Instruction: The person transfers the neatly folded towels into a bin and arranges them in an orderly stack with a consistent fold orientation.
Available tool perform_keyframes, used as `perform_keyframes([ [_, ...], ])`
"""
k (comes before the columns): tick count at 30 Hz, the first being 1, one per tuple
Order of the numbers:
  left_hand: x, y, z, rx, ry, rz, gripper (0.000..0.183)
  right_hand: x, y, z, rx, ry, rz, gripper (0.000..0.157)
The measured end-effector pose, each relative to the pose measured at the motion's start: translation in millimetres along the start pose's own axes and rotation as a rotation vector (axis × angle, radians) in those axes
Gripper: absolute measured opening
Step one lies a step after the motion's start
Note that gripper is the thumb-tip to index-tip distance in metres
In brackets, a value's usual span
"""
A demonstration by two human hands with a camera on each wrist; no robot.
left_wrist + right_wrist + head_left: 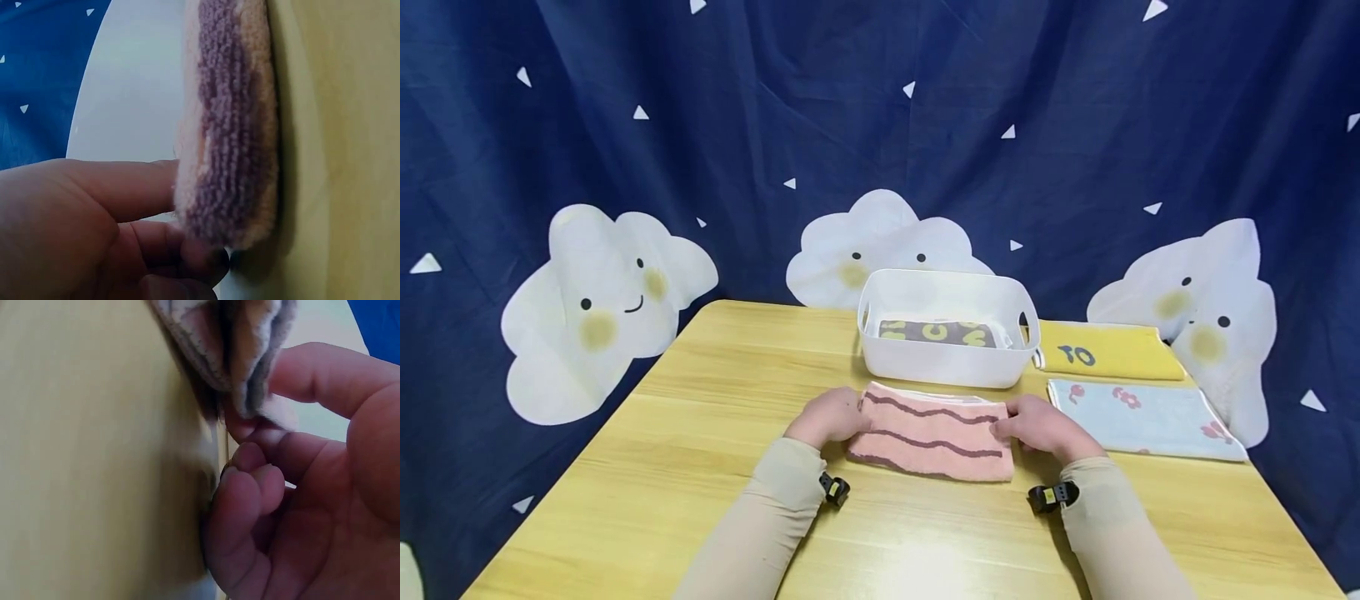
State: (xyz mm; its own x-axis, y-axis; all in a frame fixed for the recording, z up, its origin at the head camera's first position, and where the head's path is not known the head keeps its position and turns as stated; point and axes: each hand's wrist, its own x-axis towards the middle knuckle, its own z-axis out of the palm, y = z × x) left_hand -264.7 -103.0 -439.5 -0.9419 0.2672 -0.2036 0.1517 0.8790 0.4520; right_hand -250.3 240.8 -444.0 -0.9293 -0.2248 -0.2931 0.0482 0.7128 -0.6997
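A folded pink towel [932, 435] with dark wavy stripes lies in front of the white basket, its front edge close to the wooden table. My left hand [829, 418] pinches the towel's left end between thumb and fingers. At the opposite end, my right hand [1049, 427] pinches the folded layers. In the right wrist view, the towel's stacked edges [250, 362] sit between thumb and forefinger, and the other fingers curl beneath. The left wrist view shows the towel's thick rounded fold [228, 125] just above the tabletop.
Behind the towel stands a white plastic basket [940, 364] holding a dark towel [936, 332] with yellow letters. To its right lie a folded yellow towel [1120, 353] and a light blue flowered towel [1150, 421]. A dark blue curtain [820, 100] hangs behind the table [655, 483].
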Motion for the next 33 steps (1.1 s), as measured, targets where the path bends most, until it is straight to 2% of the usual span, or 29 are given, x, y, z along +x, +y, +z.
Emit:
perform_keyframes([
  [9, -1.2, -5.2, -10.1, -0.058, -0.059, 0.099, 0.036, 1, 1, -5.4, 0.101, 0.015, -0.007, 0.017],
  [12, -3.9, -2.2, -17.6, -0.097, -0.056, 0.112, 0.033, -1, -1, -10.8, 0.120, 0.040, -0.012, 0.019],
  [17, -11.0, 5.2, -31.6, -0.144, -0.034, 0.123, 0.027, -12, -12, -24.1, 0.089, 0.085, -0.084, 0.025],
  [20, -16.7, 11.5, -42.0, -0.175, -0.023, 0.129, 0.026, -19, -20, -33.8, 0.060, 0.130, -0.112, 0.024],
  [25, -21.2, 25.7, -64.4, -0.148, 0.014, 0.202, 0.026, -28, -34, -51.4, -0.007, 0.222, -0.140, 0.019],
  [27, -19.7, 31.3, -74.7, -0.121, 0.030, 0.227, 0.027, -29, -41, -58.0, -0.042, 0.257, -0.164, 0.020],
  [30, -14.5, 38.5, -89.1, -0.092, 0.044, 0.227, 0.027, -29, -51, -68.1, -0.078, 0.287, -0.182, 0.020],
  [33, -4.6, 44.0, -101.5, -0.065, 0.054, 0.215, 0.027, -25, -60, -79.6, -0.071, 0.282, -0.158, 0.023],
])
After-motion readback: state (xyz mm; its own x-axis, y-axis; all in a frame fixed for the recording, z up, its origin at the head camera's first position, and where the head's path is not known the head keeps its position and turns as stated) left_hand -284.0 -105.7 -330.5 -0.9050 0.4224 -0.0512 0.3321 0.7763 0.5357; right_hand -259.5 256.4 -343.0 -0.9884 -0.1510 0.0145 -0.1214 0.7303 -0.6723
